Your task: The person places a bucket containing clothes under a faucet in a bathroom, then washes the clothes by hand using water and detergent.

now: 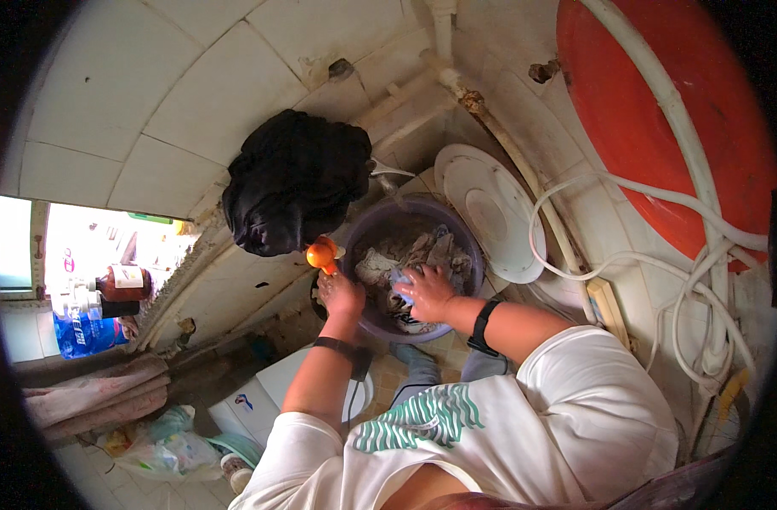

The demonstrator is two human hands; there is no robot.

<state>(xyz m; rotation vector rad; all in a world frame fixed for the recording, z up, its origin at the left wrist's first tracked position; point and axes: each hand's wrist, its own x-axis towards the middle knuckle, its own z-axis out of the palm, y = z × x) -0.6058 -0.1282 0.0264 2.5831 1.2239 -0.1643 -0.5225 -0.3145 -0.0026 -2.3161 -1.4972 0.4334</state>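
A purple plastic basin (406,205) stands on the floor before me, holding wet, crumpled laundry (377,264) in pale and grey-brown tones. Inside it, my right hand (430,292) is closed around a small light-blue piece (402,285), partly covered by the fingers; its kind is unclear. My left hand (342,296) is at the basin's left rim. Its fingers are around the narrow end of a rounded orange object (323,254), whose exact kind I cannot tell. Just above that object hangs a bundle of black cloth (296,178).
A large white lid (490,213) leans on the wall right of the basin. Looped white hoses (618,258) hang along the right wall, near a big red basin (675,121). Bottles (124,284) stand on the left ledge. Plastic bags (172,449) lie lower left.
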